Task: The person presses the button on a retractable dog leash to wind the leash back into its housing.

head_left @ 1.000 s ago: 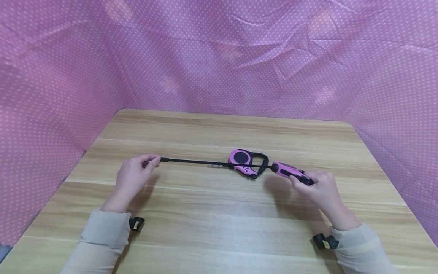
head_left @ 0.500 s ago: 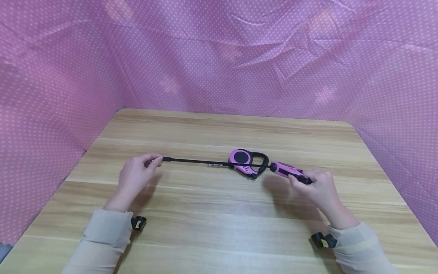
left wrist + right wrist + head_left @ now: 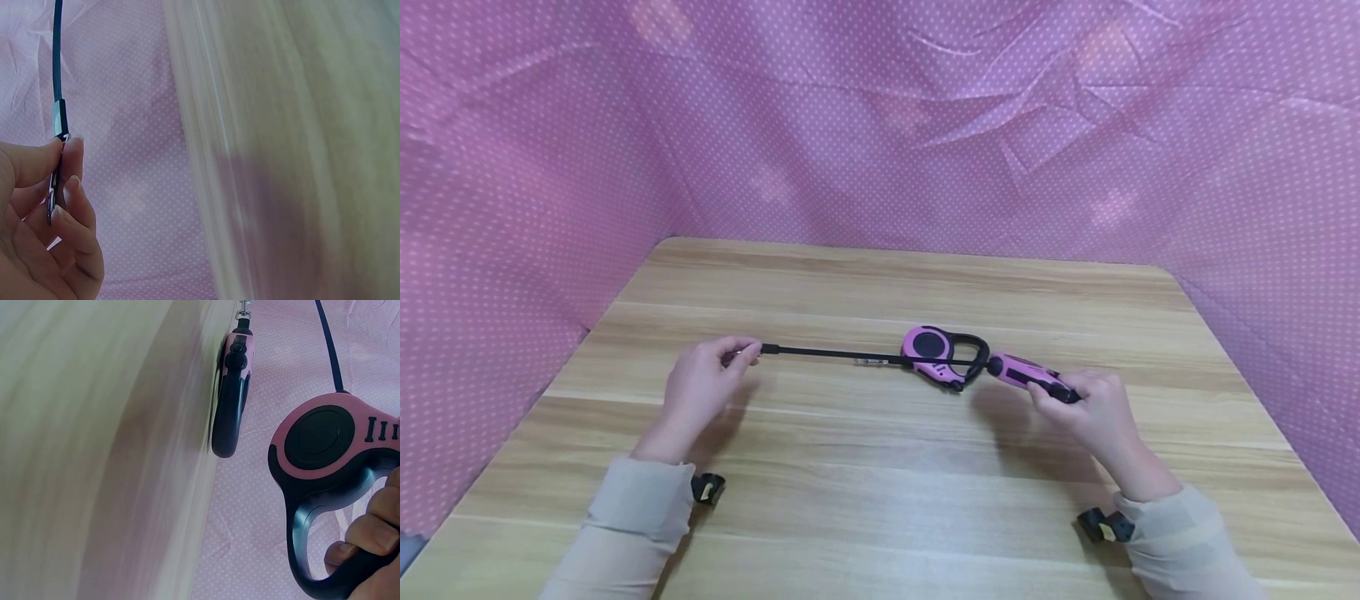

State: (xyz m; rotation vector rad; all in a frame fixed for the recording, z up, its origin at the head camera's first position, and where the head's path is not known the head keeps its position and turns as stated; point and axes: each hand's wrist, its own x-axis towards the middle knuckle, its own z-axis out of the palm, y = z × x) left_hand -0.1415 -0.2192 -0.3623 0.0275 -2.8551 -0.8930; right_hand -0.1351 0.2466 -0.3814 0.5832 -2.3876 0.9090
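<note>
My right hand (image 3: 1093, 408) grips the black handle of a pink and black retractable dog leash (image 3: 320, 434), its fingers curled through the loop. From its nose a black strap (image 3: 827, 353) runs taut to the left, above the table. At the strap's far end my left hand (image 3: 703, 383) pinches the metal clip (image 3: 54, 194) between thumb and fingers, just below the black sleeve (image 3: 59, 117). A second leash of the same kind (image 3: 927, 343) lies flat on the table between the hands, the strap crossing over it in the head view. Its metal clip (image 3: 871, 362) points left.
The wooden table (image 3: 880, 500) fills the lower head view. Pink dotted cloth (image 3: 880, 125) hangs behind it and along both sides. Black wrist cameras (image 3: 707, 488) sit at both sleeve cuffs.
Both hands have drawn slightly closer, the left one moving right and the right one moving a little left. The visible strap between them is shorter. The leash on the table has not moved.
</note>
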